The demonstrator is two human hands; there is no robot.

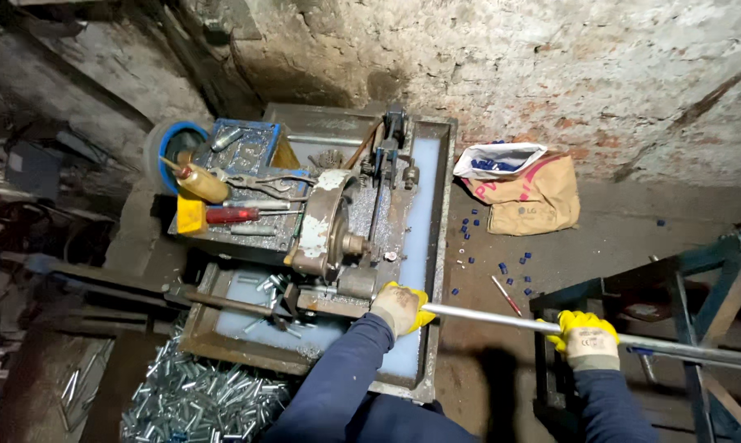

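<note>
Your gloved left hand (pixel 400 308) closes around a long silver metal tube (pixel 501 318) right where it enters the small cutting machine (pixel 337 234), while your right hand (pixel 588 338) wraps fully round the same tube farther right, just before it runs over the blue steel stand (pixel 698 271). The tube lies nearly level, stretching from the machine off the right edge of view. The machine sits in a shallow metal tray (pixel 440 246) filled with pale liquid; a red-handled screwdriver (pixel 235 215), pliers (pixel 259 182) and a yellow oil bottle (pixel 200 182) rest on its left side. Cut tube pieces (pixel 198 398) pile up at near left, and blue caps (pixel 514 271) scatter across the floor below a torn paper sack (pixel 526 197).

The risk, as it looks here: your left fingers sit very close to the flywheel (pixel 325 226) and the feed point, so a glove could catch. A long unsupported tube may whip or sag if your right hand slackens.
</note>
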